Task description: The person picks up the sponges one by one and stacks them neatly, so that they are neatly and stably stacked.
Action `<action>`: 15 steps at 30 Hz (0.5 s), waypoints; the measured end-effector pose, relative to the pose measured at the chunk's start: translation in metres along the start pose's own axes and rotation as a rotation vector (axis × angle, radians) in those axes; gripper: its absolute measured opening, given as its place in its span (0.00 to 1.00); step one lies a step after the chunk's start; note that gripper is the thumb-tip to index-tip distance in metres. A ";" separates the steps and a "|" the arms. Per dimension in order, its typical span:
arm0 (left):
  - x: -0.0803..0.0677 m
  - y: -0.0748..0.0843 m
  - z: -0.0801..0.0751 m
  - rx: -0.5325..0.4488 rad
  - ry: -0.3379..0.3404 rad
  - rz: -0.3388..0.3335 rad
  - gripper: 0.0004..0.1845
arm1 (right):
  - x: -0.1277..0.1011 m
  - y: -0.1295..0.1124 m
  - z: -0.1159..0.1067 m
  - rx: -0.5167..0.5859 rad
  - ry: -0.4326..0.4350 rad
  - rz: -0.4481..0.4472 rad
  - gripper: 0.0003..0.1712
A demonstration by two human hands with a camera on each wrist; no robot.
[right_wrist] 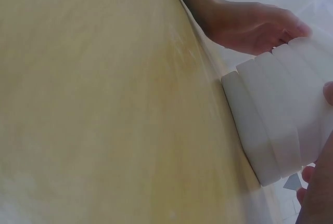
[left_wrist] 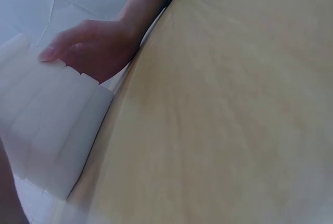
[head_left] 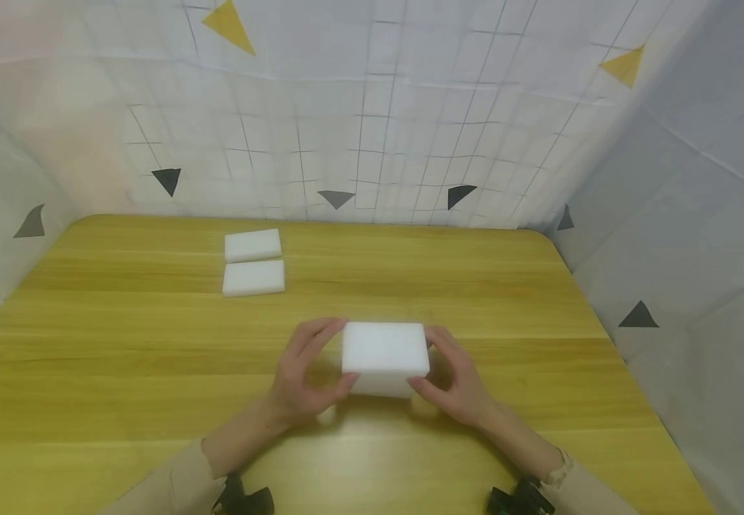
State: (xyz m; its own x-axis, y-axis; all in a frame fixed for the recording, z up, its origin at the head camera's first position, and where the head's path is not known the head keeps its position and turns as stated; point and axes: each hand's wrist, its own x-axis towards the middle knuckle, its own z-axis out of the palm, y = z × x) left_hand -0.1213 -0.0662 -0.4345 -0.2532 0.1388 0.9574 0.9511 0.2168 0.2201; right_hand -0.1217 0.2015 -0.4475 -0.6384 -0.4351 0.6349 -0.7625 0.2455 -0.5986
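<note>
From the head camera I see a stack of white sponge blocks (head_left: 385,355) near the middle of the wooden table (head_left: 121,372), held between both hands. My left hand (head_left: 303,374) clasps the stack's left side, fingers curled over the far top corner and thumb pressed to the near edge; my right hand (head_left: 456,378) mirrors it on the right side, fingers wrapped behind and thumb on the front. Farther back and to the left, two single white blocks lie flat on the table, the far block (head_left: 252,245) and the near block (head_left: 253,277), just beside each other and well apart from the stack. A white gridded cloth (head_left: 372,121) with yellow and dark triangles walls in the table. In the left wrist view the stack of white sponge blocks (left_wrist: 47,125) fills the lower left, its layers showing as several separate slabs standing on the table (left_wrist: 234,109), and I see the right hand (left_wrist: 96,47) across from it, fingertips laid on the top slabs. In the right wrist view the stack (right_wrist: 281,125) sits at the right edge of the frame, resting on the table (right_wrist: 104,104), with the left hand (right_wrist: 250,26) cupped over its far end and the right hand's fingers (right_wrist: 312,193) against its near side.
</note>
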 end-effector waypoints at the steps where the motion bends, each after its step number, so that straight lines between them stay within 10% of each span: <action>1: 0.000 0.000 0.000 -0.003 -0.003 -0.006 0.30 | 0.000 0.000 0.000 0.002 0.001 -0.001 0.36; 15: -0.005 0.002 0.001 0.020 -0.045 -0.070 0.31 | 0.000 -0.001 -0.001 0.015 -0.003 -0.009 0.37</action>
State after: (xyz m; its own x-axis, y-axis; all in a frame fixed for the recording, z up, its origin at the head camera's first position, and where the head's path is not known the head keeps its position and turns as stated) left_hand -0.1187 -0.0656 -0.4389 -0.3275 0.1659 0.9302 0.9270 0.2469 0.2824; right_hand -0.1210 0.2022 -0.4470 -0.6312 -0.4396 0.6391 -0.7666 0.2283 -0.6001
